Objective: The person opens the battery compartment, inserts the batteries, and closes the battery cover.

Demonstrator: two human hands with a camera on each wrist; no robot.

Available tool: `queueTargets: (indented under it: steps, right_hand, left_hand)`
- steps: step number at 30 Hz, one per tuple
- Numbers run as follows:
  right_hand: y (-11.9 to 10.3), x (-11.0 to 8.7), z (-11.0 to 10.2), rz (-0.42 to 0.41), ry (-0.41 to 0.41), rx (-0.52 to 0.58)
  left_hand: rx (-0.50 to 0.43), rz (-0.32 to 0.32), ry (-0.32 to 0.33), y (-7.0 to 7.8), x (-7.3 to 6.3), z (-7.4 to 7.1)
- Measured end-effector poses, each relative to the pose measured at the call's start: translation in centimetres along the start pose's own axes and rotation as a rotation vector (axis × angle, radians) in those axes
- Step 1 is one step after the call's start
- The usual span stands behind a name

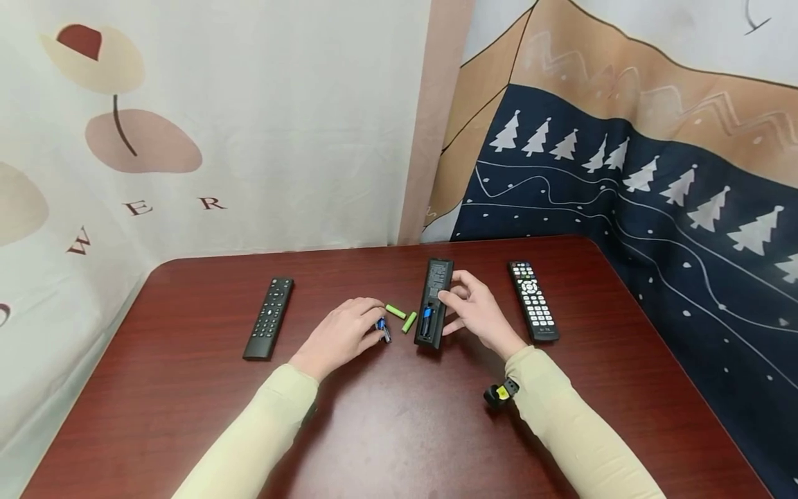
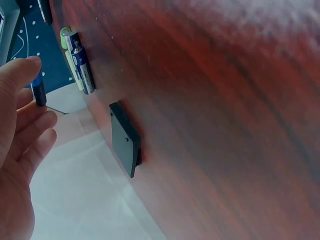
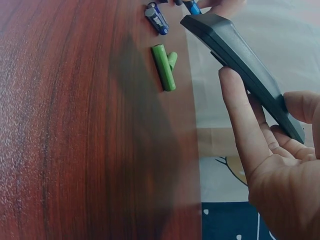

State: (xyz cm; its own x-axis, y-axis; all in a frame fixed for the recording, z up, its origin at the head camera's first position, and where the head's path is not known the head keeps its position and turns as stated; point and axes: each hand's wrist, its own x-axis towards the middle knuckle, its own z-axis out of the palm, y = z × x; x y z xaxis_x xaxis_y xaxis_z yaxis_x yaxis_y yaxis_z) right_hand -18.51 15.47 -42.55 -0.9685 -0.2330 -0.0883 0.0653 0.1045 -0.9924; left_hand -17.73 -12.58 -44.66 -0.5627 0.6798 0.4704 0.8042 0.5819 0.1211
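My right hand [image 1: 476, 308] holds a black remote control [image 1: 434, 277], its back turned up and its battery compartment uncovered. A blue battery [image 1: 427, 320] sits in that compartment. In the left wrist view, thumb and fingers of my left hand [image 2: 22, 115] pinch a blue and black battery [image 2: 38, 91] above the table. Beside this hand, blue and silver batteries [image 2: 82, 70] lie on the table. Two green batteries [image 1: 395, 311] lie between the hands, nearer the remote. A small flat black piece [image 2: 124, 140] rests on the table in the left wrist view; the hand hides it from the head view.
On the dark red table [image 1: 187, 388], another black remote [image 1: 269, 319] lies at the left. A black remote with white buttons [image 1: 534, 301] lies to the right of my right hand. Printed curtains [image 1: 299, 138] hang behind the table and along its right side.
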Motion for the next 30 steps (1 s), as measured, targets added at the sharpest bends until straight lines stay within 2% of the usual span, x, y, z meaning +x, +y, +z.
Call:
queueTargets:
  steps: [3,14,21,30]
  right_hand:
    - [0.0,0.0,0.0,0.003,0.001,-0.002]
    - [0.1,-0.1,0.2,-0.009,-0.018,0.012]
    - [0.2,0.0,0.4,-0.013,-0.024,0.009]
    - [0.2,0.2,0.7,-0.013,-0.025,0.01]
  left_hand:
    - [0.002,0.025,0.032,0.1,0.0,0.2]
    - [0.017,0.054,0.035,0.9,0.3,0.1]
    - [0.012,0.093,0.081,1.3,0.6,0.3]
    - [0.018,0.1,0.074,1.8,0.8,0.2]
